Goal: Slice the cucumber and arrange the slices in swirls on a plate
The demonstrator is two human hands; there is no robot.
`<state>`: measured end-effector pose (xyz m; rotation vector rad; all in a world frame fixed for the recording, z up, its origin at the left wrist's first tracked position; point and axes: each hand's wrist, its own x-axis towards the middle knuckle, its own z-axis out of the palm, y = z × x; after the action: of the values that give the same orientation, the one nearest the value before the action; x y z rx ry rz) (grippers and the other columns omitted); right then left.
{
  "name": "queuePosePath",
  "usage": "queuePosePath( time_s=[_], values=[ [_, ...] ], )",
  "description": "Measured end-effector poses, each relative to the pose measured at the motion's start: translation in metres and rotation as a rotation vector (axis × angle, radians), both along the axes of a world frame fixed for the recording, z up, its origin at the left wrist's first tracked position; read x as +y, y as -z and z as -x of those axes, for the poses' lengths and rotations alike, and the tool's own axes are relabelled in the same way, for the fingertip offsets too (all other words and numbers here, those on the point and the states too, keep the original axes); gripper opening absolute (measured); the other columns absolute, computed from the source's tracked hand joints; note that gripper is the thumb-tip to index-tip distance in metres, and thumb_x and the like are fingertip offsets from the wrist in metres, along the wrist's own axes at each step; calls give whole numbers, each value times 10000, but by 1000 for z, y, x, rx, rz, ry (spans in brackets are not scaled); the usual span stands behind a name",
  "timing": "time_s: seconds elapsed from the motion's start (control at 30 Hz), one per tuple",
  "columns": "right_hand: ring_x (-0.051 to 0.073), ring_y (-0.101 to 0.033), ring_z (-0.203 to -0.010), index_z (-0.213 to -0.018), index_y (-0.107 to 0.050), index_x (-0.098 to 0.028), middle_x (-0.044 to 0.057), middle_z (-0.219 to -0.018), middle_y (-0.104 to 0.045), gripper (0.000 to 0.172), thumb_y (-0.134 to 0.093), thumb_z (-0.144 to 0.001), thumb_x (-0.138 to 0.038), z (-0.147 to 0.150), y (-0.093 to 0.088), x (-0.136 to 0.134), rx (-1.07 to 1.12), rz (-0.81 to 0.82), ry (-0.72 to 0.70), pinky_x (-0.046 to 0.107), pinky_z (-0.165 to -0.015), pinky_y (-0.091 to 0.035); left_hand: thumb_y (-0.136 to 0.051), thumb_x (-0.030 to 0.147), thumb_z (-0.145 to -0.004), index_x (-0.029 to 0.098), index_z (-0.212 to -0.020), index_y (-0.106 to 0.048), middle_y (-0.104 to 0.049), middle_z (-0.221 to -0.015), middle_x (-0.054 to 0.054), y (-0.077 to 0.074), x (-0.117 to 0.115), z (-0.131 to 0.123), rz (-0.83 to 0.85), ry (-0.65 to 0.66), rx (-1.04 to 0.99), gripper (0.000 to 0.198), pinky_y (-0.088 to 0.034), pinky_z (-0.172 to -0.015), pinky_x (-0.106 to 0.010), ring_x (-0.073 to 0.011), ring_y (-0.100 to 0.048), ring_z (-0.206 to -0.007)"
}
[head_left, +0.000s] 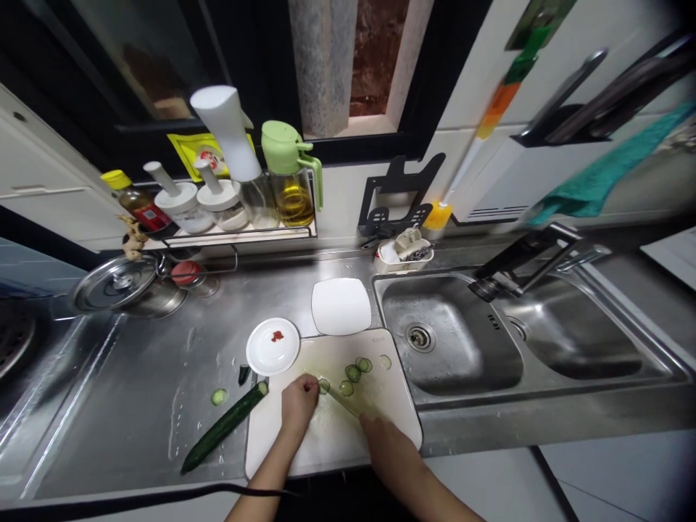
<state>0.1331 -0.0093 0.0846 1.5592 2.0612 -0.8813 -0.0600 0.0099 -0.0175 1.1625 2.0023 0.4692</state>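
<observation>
My right hand (385,444) is wrapped round a knife, its handle hidden in the grip. The knife's blade (346,402) points up and left across the white cutting board (331,453). My left hand (300,400) is closed, fingertips drawn together, right beside a cucumber slice (323,386) at the blade's tip; whatever it pinches is hidden. Several thin cucumber slices (353,373) lie to the right on the board, one of them apart near its right edge. A long cucumber (224,428) with a cut end rests left of my left hand, that end over the board's edge.
Behind the board are a round plate (266,362) with red bits and a square white plate (341,306). A cucumber end piece (219,396) lies on the steel counter. The double sink (451,333) is right, a lidded pot (125,286) left, an oil jug (293,196) on the rack.
</observation>
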Motion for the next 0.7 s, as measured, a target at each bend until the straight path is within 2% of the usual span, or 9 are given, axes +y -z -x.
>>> queuePosePath(
  time_s=[0.13, 0.27, 0.33, 0.43, 0.5, 0.57, 0.7],
  values=[
    [231, -614, -1004, -1231, -574, -149, 132, -1095, -663, 549, -297, -790, 24, -17, -3, -7, -22, 66, 24, 273, -810, -458, -544, 199, -768, 206, -775, -702, -713, -745, 9, -2, 0, 1, -1, -8, -5, 159, -396, -681, -193, -124, -632, -723],
    [225, -620, -990, -1215, -582, -158, 125, -1067, -670, 579, -277, -769, 49, -34, -5, -14, -20, 106, 65, 268, -774, -458, -510, 219, -804, 214, -808, -695, -699, -741, -6, -6, -4, 13, 1, -7, 118, 186, -394, -690, -218, -141, -621, -719],
    [225, -624, -988, -1214, -580, -167, 117, -1060, -673, 602, -272, -752, 63, -39, -4, -15, -21, 121, 79, 271, -756, -462, -490, 218, -818, 210, -872, -689, -697, -792, -32, -8, -6, 19, -21, 5, 219, 206, -400, -706, -241, -164, -618, -754],
    [226, -631, -974, -1196, -594, -170, 119, -1041, -678, 610, -278, -734, 71, -42, -3, -17, -10, 117, 96, 274, -753, -465, -467, 192, -826, 190, -995, -662, -675, -958, -81, -10, -9, 20, -142, 45, 326, 258, -414, -793, -279, -201, -601, -897],
    [229, -636, -963, -1193, -597, -170, 123, -1033, -679, 612, -277, -731, 72, -42, -3, -17, -10, 119, 102, 278, -743, -470, -453, 174, -827, 184, -1046, -642, -648, -1028, -93, -9, -8, 13, -233, 96, 283, 289, -416, -850, -291, -202, -583, -960],
    [234, -638, -957, -1193, -596, -176, 122, -1026, -680, 605, -277, -740, 66, -41, -4, -16, -15, 118, 98, 282, -733, -474, -463, 163, -818, 186, -1042, -640, -639, -1007, -83, -8, -4, -1, -264, 181, 157, 287, -422, -860, -288, -188, -582, -947],
    [236, -642, -946, -1183, -599, -172, 133, -1010, -682, 562, -290, -768, 49, -40, -7, -15, -27, 96, 81, 275, -727, -475, -547, 143, -759, 188, -935, -664, -618, -865, -48, -8, 12, -29, -149, 352, 7, 216, -424, -800, -270, -164, -577, -836]
  ],
)
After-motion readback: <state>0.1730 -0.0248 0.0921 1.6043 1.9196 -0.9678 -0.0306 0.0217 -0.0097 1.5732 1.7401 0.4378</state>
